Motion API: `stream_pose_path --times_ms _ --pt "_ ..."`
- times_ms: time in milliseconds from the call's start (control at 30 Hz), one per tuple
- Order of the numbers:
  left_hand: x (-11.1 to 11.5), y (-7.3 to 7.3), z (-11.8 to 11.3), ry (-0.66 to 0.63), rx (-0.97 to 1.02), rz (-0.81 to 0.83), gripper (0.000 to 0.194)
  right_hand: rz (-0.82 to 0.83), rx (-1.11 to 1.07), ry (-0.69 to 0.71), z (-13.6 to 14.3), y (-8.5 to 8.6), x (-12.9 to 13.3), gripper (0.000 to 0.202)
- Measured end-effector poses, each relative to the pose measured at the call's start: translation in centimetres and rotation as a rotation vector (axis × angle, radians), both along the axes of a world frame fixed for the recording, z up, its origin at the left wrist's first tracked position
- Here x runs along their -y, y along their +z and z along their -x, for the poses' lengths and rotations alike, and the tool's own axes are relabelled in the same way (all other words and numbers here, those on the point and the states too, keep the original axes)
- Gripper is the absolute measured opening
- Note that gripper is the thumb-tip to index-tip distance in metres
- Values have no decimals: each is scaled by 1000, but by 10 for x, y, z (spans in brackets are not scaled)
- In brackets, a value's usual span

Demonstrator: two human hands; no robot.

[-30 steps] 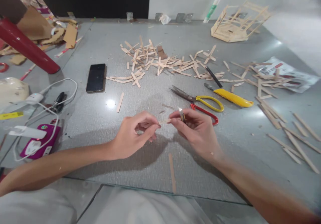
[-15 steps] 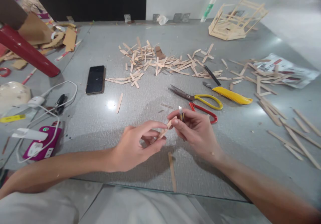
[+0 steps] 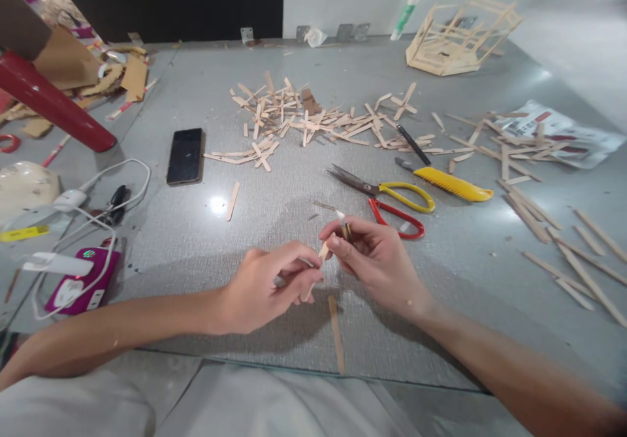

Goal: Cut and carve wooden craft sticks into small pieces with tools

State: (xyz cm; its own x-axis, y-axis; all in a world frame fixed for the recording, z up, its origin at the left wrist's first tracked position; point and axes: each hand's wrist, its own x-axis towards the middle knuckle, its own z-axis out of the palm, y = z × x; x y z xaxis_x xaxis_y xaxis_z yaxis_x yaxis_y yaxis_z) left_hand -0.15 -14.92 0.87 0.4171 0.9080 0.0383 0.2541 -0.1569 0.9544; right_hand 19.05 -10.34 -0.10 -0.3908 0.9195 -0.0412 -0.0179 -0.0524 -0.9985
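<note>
My left hand [image 3: 274, 287] is closed, pinching a short wooden craft stick [image 3: 323, 251] between thumb and fingers. My right hand [image 3: 375, 257] is closed too; its thumb and fingertip touch the upper end of that stick. Tucked in the right fingers is a small tube [image 3: 347, 231] with a white pointed tip and a dark and yellow body, mostly hidden. Below the hands, a loose craft stick [image 3: 336, 334] lies near the table edge. Just beyond the right hand rest scissors [image 3: 375, 190] with one yellow and one red handle.
A heap of craft sticks [image 3: 304, 120] spreads across the middle, with a yellow cutter [image 3: 453, 184] to its right. A phone [image 3: 185, 156], a purple power block [image 3: 98, 280] with white cables and a red leg [image 3: 53, 100] are leftward. A stick frame [image 3: 443, 61] stands at back right.
My right hand has shifted slightly left, bringing the tube's white tip with it. The left fingers have closed further over the stick, which now shows less and is tilted more steeply.
</note>
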Motion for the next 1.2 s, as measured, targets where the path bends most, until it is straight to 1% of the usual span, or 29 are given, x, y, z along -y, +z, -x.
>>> stream_pose_path --times_ms 67,133,200,267,333,433,600,767,833,967,1200 --pt "-2 0 1 -60 23 4 10 6 -14 22 0 0 0 25" --pt "-4 0 2 -106 55 47 10 18 -28 40 0 1 -1 24" --pt "-7 1 3 -123 77 89 9 29 -41 50 0 0 -1 24" --pt "-8 1 4 -130 64 98 8 30 -51 54 0 0 -1 23" --pt "-10 0 5 -141 28 68 9 24 -51 50 -1 -2 -1 23" --pt "-12 -3 7 -168 -22 -19 12 29 -33 42 -1 -6 0 25" --pt "-13 -8 9 -224 -143 -151 15 62 -53 65 1 -8 2 27" --pt "-14 -9 12 -259 -263 -203 13 54 -54 45 3 -8 6 28" --pt "-13 -8 12 -259 -279 -203 13 43 -48 37 3 -7 6 29" --pt "-12 -7 10 -228 -286 -196 13 -15 -44 -27 1 -4 3 27" --pt "-8 -2 6 -46 -128 -125 14 -112 17 -83 -3 3 2 27"
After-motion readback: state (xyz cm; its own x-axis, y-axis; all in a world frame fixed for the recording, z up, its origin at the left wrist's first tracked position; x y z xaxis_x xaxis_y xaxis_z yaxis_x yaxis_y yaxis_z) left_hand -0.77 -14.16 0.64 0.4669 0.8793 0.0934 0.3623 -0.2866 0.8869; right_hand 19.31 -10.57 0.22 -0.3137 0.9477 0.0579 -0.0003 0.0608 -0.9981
